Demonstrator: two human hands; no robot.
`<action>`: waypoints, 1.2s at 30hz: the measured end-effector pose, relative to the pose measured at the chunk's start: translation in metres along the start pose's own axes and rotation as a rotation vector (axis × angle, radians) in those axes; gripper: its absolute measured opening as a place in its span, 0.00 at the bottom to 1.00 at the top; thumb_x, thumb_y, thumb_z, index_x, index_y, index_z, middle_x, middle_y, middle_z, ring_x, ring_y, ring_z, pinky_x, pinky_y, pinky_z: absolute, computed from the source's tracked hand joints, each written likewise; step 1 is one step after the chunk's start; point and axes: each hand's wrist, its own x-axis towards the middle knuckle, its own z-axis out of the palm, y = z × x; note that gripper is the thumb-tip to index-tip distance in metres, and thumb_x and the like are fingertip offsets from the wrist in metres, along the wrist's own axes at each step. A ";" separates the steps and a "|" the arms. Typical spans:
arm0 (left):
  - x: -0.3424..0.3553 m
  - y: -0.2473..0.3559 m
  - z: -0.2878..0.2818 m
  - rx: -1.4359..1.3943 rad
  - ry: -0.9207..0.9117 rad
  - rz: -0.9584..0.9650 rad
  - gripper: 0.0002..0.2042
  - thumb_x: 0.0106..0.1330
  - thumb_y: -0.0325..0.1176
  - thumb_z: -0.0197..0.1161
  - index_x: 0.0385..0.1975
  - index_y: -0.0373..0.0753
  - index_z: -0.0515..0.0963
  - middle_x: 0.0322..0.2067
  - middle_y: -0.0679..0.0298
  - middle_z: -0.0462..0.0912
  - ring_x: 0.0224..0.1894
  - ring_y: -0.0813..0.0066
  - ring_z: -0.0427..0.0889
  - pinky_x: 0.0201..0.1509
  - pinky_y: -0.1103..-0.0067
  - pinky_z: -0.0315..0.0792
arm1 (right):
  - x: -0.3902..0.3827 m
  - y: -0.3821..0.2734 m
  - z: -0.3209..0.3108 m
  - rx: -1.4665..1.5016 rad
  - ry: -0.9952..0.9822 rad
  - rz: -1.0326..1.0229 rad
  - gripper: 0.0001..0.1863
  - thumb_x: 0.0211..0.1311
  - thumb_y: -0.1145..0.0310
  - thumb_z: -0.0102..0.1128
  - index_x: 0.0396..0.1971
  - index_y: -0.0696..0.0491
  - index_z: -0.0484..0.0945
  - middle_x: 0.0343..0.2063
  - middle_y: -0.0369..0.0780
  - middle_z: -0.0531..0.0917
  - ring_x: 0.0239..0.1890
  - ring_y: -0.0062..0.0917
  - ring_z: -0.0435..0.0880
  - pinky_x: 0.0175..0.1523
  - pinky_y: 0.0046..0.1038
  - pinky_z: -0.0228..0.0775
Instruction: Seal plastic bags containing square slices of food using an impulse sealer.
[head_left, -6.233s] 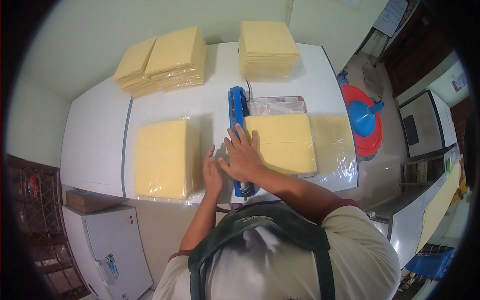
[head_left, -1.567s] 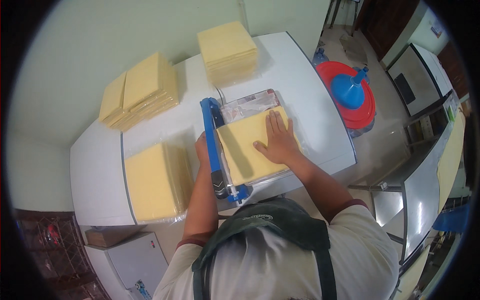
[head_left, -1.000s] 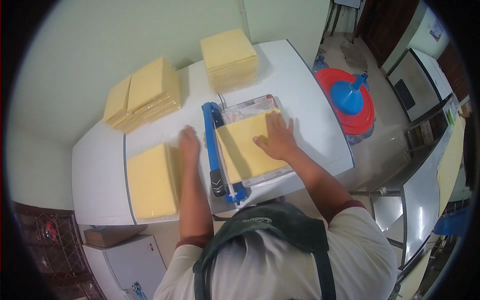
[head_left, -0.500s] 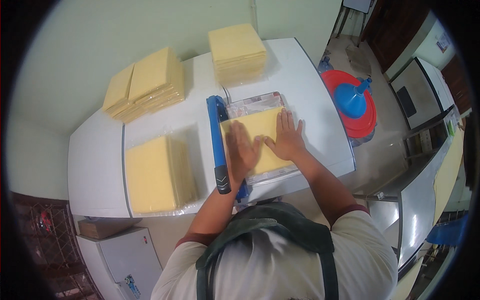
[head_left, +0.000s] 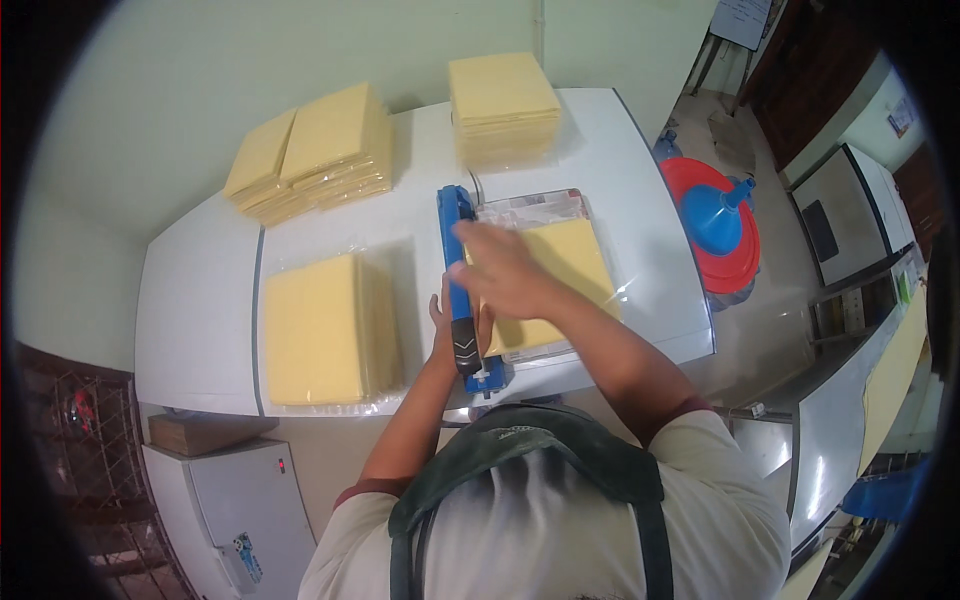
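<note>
A blue bar heat sealer (head_left: pixel 460 290) with a black end grip lies lengthwise on the white table. Right beside it is a flat yellow sheet pack (head_left: pixel 565 265), resting on a printed, paper-covered board (head_left: pixel 535 208). My right hand (head_left: pixel 505 270) reaches left over the pack, its fingers stretched across the sealer's arm and slightly blurred. My left hand (head_left: pixel 440 325) is low by the sealer, partly hidden by its arm. Fingers show on the arm's left side, apart, and part of the hand shows on its right, against the pack's edge.
Bagged yellow stacks stand at the table's left (head_left: pixel 315 330), far left (head_left: pixel 325 140) and back (head_left: pixel 505 105). A wall (head_left: pixel 250 50) runs behind the table. On the right are a red lid (head_left: pixel 725 270) with a blue funnel (head_left: pixel 712 220) and a metal-topped table (head_left: pixel 835 420).
Both hands were lying flat on the yellow pack. My left hand has moved left to the sealer's arm, and my right hand has swung left across the pack onto the sealer. The view has shifted slightly.
</note>
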 end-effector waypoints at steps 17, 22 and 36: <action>-0.047 -0.051 0.007 -1.069 0.321 -0.578 0.26 0.75 0.43 0.47 0.66 0.32 0.66 0.63 0.49 0.71 0.68 0.55 0.67 0.70 0.68 0.59 | -0.020 -0.001 0.109 -0.450 -0.097 -0.006 0.43 0.67 0.41 0.44 0.67 0.64 0.60 0.73 0.54 0.51 0.77 0.48 0.38 0.70 0.69 0.27; -0.034 -0.021 -0.041 -1.048 0.399 -0.705 0.25 0.79 0.43 0.41 0.66 0.30 0.66 0.65 0.50 0.70 0.68 0.58 0.67 0.72 0.67 0.59 | -0.021 0.008 0.105 -0.458 -0.042 -0.020 0.42 0.66 0.42 0.46 0.66 0.63 0.62 0.72 0.53 0.53 0.77 0.48 0.39 0.70 0.69 0.28; -0.042 0.030 -0.101 -1.134 0.562 -0.683 0.27 0.80 0.47 0.37 0.66 0.32 0.64 0.65 0.52 0.69 0.69 0.59 0.66 0.71 0.64 0.59 | -0.020 -0.004 0.099 -0.459 -0.127 0.005 0.34 0.67 0.46 0.48 0.63 0.57 0.70 0.72 0.48 0.57 0.77 0.46 0.40 0.71 0.67 0.30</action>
